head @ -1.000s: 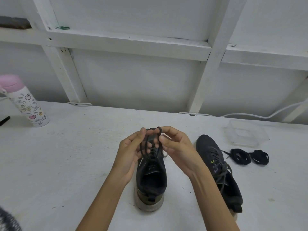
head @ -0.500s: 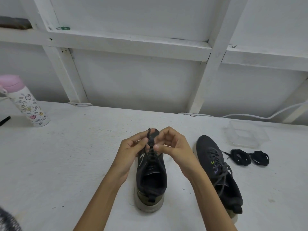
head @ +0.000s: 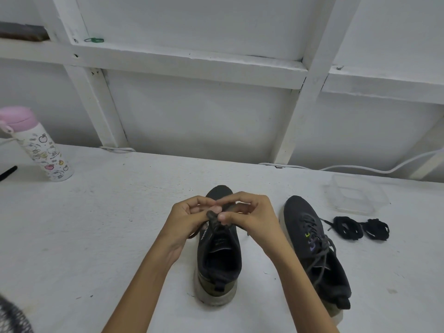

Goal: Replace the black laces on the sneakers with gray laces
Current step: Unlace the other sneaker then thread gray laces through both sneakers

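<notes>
lace (head: 212, 215) pinched above the middle sneaker (head: 219, 260)
left hand (head: 189, 218) and right hand (head: 253, 213) each grip the lace with curled fingers, mid-tabletop (head: 101, 224). a second sneaker (head: 317, 251), laced gray, lies just right of it. beyond that lie bundled black laces (head: 360, 228), near a clear tub (head: 355, 195).

White table (head: 96, 224) abuts white-beamed wall (head: 192, 128) (chipped paint).

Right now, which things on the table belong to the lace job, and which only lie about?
Job: middle sneaker; gray lace pinched by left hand and right hand; right sneaker, gray-laced; bundled black laces.
Lying about: pink-capped bottle; clear container; white cable.
</notes>
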Demonstrator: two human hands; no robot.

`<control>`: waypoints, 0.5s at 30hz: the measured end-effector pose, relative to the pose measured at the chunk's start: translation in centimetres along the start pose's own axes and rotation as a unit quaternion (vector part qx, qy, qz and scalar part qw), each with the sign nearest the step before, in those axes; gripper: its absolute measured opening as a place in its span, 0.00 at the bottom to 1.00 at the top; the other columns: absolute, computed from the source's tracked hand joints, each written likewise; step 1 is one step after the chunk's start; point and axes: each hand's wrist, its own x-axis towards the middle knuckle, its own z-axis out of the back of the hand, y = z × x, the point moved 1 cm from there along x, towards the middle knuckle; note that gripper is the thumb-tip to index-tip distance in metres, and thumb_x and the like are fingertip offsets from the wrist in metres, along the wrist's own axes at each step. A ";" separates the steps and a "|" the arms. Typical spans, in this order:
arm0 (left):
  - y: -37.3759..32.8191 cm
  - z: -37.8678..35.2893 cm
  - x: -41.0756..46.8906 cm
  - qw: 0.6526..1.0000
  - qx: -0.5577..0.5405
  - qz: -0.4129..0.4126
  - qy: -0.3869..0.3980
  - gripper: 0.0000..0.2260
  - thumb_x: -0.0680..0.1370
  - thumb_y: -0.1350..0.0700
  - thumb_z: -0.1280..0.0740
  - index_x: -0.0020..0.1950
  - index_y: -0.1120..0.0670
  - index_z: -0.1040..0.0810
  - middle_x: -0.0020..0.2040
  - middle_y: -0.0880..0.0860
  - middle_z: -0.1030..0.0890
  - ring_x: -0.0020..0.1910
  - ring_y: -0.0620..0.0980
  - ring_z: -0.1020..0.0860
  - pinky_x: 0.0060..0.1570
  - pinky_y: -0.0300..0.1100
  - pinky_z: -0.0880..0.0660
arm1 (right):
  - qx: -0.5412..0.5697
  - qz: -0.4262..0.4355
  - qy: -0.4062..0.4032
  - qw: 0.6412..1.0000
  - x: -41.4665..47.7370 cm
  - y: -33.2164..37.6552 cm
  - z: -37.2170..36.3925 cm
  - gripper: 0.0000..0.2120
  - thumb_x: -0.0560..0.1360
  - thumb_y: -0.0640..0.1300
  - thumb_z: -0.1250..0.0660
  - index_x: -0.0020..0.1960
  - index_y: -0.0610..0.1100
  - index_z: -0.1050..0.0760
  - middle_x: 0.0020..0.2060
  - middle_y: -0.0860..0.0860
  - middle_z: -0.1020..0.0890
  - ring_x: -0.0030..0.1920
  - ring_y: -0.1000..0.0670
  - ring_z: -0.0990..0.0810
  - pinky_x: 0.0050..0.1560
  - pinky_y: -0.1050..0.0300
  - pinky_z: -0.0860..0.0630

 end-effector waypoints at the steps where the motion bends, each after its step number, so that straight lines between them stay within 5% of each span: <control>1: 0.1 0.0 0.0 1.000 -0.006 0.008 -0.003 0.04 0.73 0.63 0.29 0.47 0.59 0.19 0.33 0.52 0.18 0.26 0.41 0.25 0.25 0.29 0.32 | -0.008 0.006 -0.013 1.000 0.0 -0.2 0.0 0.12 0.67 0.28 0.25 0.48 0.39 0.16 0.39 0.44 0.14 0.38 0.45 0.14 0.42 0.59 0.20; 9: 1.1 -0.1 -0.1 0.995 0.089 -0.037 -0.002 0.05 0.74 0.61 0.28 0.49 0.56 0.16 0.42 0.55 0.14 0.38 0.46 0.18 0.35 0.33 0.26 | -0.042 0.013 -0.185 0.982 -0.1 -1.4 0.1 0.06 0.67 0.33 0.23 0.40 0.42 0.15 0.33 0.48 0.15 0.36 0.45 0.15 0.38 0.57 0.19; 12: 1.0 -0.3 -0.1 0.963 0.244 -0.113 -0.025 0.06 0.72 0.58 0.25 0.47 0.48 0.15 0.40 0.44 0.15 0.43 0.40 0.18 0.41 0.29 0.26 | -0.103 0.020 -0.220 0.970 -0.4 -2.1 0.0 0.06 0.68 0.37 0.23 0.40 0.47 0.16 0.34 0.52 0.15 0.35 0.50 0.16 0.32 0.61 0.23; 15: 0.9 -0.1 -0.1 0.925 0.340 -0.171 -0.012 0.07 0.73 0.55 0.26 0.48 0.44 0.15 0.43 0.40 0.16 0.45 0.39 0.19 0.43 0.29 0.27 | -0.219 0.036 -0.176 0.959 -0.4 -3.0 0.0 0.04 0.70 0.39 0.25 0.42 0.48 0.15 0.37 0.55 0.16 0.38 0.54 0.18 0.40 0.54 0.19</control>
